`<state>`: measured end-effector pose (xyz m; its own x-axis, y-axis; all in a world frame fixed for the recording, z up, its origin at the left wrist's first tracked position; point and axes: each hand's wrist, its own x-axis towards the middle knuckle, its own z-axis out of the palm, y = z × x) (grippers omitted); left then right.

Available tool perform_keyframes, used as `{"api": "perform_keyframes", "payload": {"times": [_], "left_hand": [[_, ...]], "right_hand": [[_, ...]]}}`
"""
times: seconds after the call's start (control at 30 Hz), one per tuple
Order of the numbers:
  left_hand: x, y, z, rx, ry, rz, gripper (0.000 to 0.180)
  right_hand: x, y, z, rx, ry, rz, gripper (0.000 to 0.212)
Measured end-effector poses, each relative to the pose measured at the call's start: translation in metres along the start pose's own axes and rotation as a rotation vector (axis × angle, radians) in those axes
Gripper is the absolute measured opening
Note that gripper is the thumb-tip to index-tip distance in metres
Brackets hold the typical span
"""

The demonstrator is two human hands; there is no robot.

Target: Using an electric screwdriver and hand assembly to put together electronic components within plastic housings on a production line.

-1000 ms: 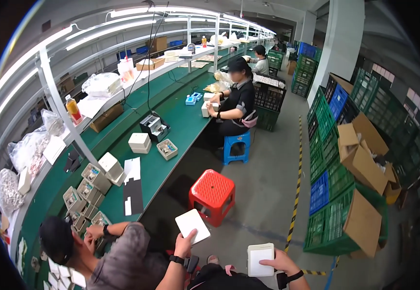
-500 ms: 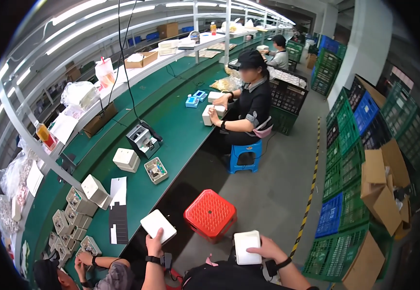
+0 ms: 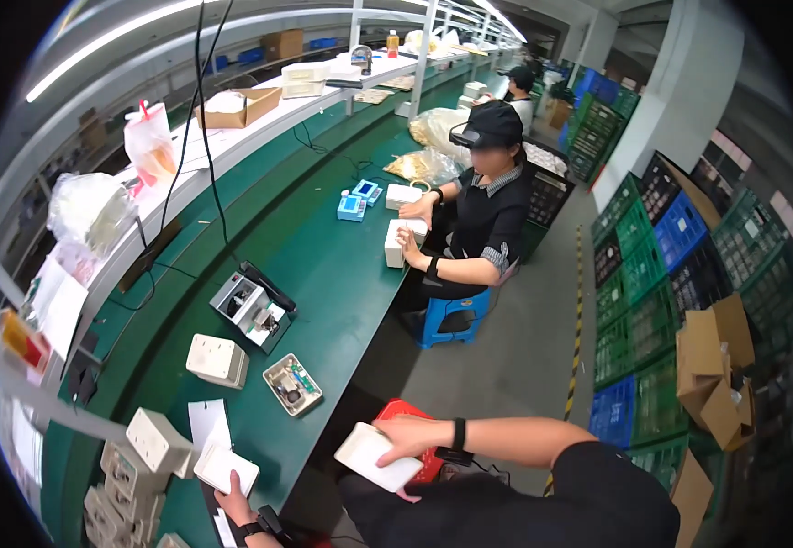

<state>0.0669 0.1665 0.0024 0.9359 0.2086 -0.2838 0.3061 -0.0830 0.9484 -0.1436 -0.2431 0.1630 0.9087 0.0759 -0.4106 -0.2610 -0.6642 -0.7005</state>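
A white plastic box [image 3: 227, 469] is in my left hand [image 3: 235, 503], thumb across its top, over the near end of the green bench. My right hand [image 3: 406, 438] grips a second white plastic box [image 3: 369, 457] from its right side. That box is held off the bench edge, in front of the red stool [image 3: 419, 416], which it partly covers. Close to my left hand lie a white paper sheet [image 3: 206, 422] and a leaning white box [image 3: 157, 442]. An open box with a circuit board [image 3: 293, 385] and stacked white covers [image 3: 216, 361] sit farther along.
A black-and-silver device [image 3: 252, 306] stands on the green bench [image 3: 342, 292]. Several open housings [image 3: 122, 479] are piled at the near left. A co-worker [image 3: 488, 192] sits on a blue stool [image 3: 456, 318], hands on white boxes. Crates [image 3: 680, 219] and cartons [image 3: 714, 370] line the right.
My view has shifted toward the bench. Both hands have moved left with their boxes, the left one now over the bench. The near-left person has left the view.
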Motion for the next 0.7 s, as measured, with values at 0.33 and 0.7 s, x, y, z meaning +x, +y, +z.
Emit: {"api": "perform_keyframes", "payload": {"times": [0.33, 0.7], "left_hand": [[0.061, 0.014, 0.002, 0.285, -0.177, -0.032, 0.065], [-0.024, 0.06, 0.07, 0.61, -0.282, 0.483, 0.088]], "right_hand": [[0.273, -0.046, 0.091, 0.122, 0.027, 0.21, 0.088], [0.343, -0.051, 0.129, 0.254, 0.132, 0.304, 0.082]]}}
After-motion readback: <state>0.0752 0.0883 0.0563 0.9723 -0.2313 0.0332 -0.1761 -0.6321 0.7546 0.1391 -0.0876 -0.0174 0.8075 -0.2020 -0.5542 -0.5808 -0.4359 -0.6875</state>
